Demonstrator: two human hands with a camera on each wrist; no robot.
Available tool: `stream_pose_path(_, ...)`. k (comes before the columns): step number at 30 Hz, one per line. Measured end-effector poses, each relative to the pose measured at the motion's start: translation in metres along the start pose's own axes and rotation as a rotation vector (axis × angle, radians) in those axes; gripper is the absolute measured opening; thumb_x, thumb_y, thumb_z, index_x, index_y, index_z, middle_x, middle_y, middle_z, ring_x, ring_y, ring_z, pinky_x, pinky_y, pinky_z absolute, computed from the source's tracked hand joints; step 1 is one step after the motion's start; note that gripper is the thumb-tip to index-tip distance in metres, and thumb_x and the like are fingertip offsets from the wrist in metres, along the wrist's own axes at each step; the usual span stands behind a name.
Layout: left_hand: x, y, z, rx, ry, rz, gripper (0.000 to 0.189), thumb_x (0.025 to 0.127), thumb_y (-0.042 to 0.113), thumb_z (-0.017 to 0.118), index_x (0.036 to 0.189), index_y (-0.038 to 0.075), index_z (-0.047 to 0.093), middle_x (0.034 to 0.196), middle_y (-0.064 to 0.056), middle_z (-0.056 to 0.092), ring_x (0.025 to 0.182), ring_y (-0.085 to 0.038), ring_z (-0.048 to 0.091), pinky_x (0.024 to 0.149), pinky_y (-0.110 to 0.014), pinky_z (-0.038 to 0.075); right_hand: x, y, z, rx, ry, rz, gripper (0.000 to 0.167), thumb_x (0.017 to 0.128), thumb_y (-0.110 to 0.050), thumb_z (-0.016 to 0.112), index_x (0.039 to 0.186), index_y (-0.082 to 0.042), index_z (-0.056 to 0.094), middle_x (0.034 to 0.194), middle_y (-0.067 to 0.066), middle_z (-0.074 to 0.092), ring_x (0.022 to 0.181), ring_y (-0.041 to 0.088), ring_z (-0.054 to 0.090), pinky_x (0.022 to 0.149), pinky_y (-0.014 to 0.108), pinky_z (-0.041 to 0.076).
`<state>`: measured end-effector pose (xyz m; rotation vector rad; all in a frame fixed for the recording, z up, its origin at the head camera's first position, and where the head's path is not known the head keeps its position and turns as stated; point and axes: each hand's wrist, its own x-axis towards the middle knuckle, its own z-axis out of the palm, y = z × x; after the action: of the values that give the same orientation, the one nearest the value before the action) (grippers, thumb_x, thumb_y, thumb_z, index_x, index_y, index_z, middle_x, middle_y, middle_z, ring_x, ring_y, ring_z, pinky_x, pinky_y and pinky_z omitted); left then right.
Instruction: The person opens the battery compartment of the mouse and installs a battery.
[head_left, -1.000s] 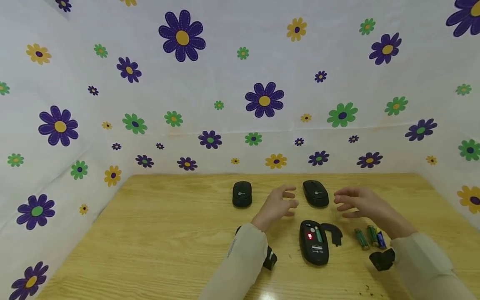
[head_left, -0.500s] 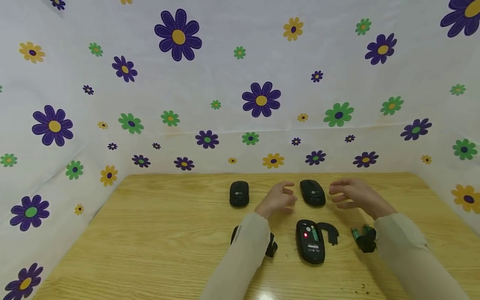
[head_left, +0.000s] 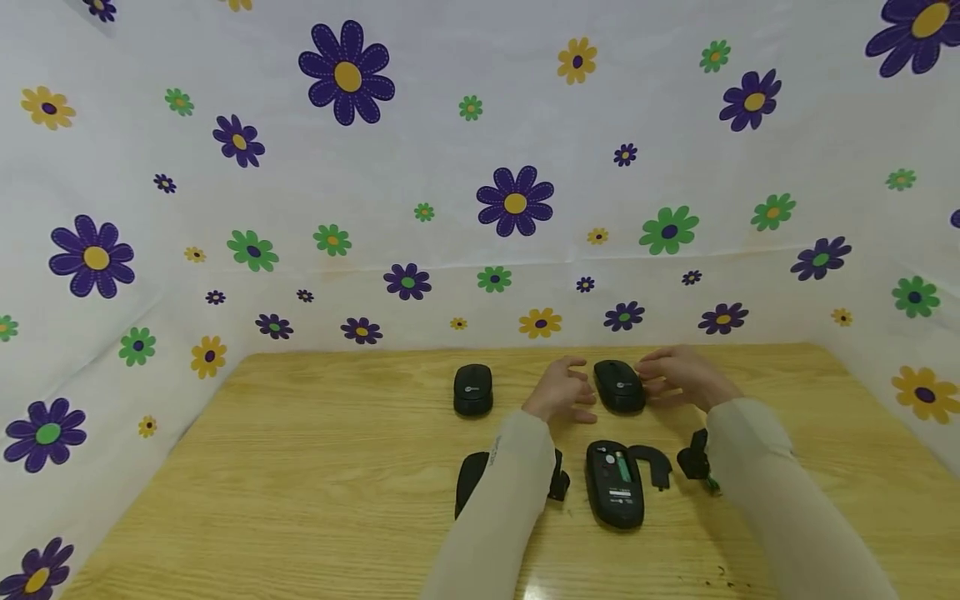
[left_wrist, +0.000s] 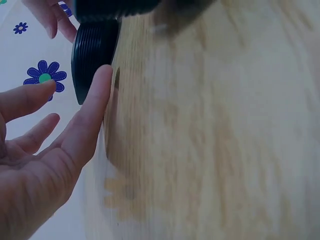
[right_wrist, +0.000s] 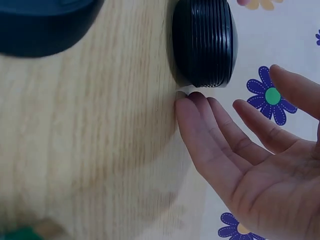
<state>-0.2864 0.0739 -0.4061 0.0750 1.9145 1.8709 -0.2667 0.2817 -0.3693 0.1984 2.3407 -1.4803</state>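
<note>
A black computer mouse [head_left: 619, 386] stands upright at the back of the table, between my two hands. My left hand [head_left: 561, 390] is at its left side, fingers spread and relaxed; in the left wrist view one fingertip overlaps the mouse's ribbed side. On the other side my right hand [head_left: 686, 377] has its fingers extended, fingertips right at the mouse's end in the right wrist view. Neither hand grips anything. Closer to me lies an overturned mouse [head_left: 617, 507] with its compartment uncovered and a green battery [head_left: 623, 467] inside. Its curved black cover [head_left: 651, 460] is beside it.
Another black mouse [head_left: 472, 389] sits at the back left. A dark rounded thing [head_left: 469, 479] is partly hidden under my left sleeve. My right wrist camera covers most of the loose batteries [head_left: 713, 485]. A flowered white cloth [head_left: 420, 158] stands behind the wooden table [head_left: 322, 467].
My right hand has moved left, up to the back mouse, and its wrist now hides most of the loose batteries. The left hand has shifted slightly. The overturned mouse's red light no longer shows.
</note>
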Motion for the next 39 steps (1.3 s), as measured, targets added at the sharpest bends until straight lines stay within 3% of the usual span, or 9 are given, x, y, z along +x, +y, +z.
stream_pose_path(7,0.006,0.002,0.0,-0.042,-0.016,-0.024,0.06,0.096,-0.012,0.053,0.153,0.004,0.041,0.144,-0.019,0.049,0.107,-0.039,0.065,0.084,-0.054,0.059,0.009,-0.004,0.001,0.054,0.033,0.057,0.049,0.105,-0.01,0.05,0.144,0.015,0.036,0.13,0.028,0.051,0.099,0.029,0.06,0.097,0.052,0.055)
stream_pose_path(14,0.01,0.002,0.002,0.028,-0.018,-0.021,0.067,0.093,-0.011,0.06,0.155,0.005,0.04,0.149,-0.018,0.047,0.101,-0.035,0.069,0.082,-0.051,0.061,0.014,0.001,0.001,0.114,0.023,0.072,0.057,0.106,-0.011,0.05,0.152,0.013,0.025,0.145,0.034,0.042,0.111,0.035,0.059,0.095,0.045,0.057)
stream_pose_path(18,0.012,0.003,0.004,0.046,-0.018,-0.034,0.068,0.092,-0.01,0.063,0.154,0.006,0.041,0.149,-0.018,0.048,0.102,-0.034,0.07,0.083,-0.05,0.061,0.014,-0.001,0.001,0.099,0.007,0.078,0.056,0.105,-0.011,0.051,0.151,0.012,0.029,0.148,0.035,0.038,0.116,0.04,0.055,0.099,0.047,0.054)
stream_pose_path(26,0.014,0.003,0.01,0.053,-0.001,-0.049,0.06,0.091,-0.008,0.067,0.148,0.002,0.05,0.142,-0.016,0.056,0.097,-0.032,0.071,0.079,-0.046,0.062,0.017,-0.002,0.003,0.001,0.015,0.071,0.05,0.102,-0.007,0.056,0.144,0.015,0.041,0.139,0.035,0.043,0.108,0.038,0.052,0.098,0.051,0.054)
stream_pose_path(35,0.015,0.003,0.012,0.032,0.136,-0.089,0.048,0.089,-0.004,0.073,0.135,0.005,0.065,0.117,-0.014,0.069,0.082,-0.031,0.073,0.07,-0.042,0.064,0.019,-0.006,0.007,0.025,-0.004,0.086,0.055,0.101,-0.006,0.057,0.147,0.013,0.037,0.149,0.037,0.034,0.116,0.041,0.052,0.1,0.051,0.052)
stream_pose_path(39,0.014,0.004,0.011,0.038,0.172,-0.08,0.048,0.088,-0.003,0.076,0.134,0.005,0.066,0.117,-0.013,0.069,0.074,-0.026,0.071,0.067,-0.037,0.063,0.019,-0.007,0.008,0.046,-0.027,0.084,0.055,0.101,-0.008,0.056,0.15,0.011,0.036,0.152,0.037,0.029,0.122,0.043,0.048,0.103,0.051,0.051)
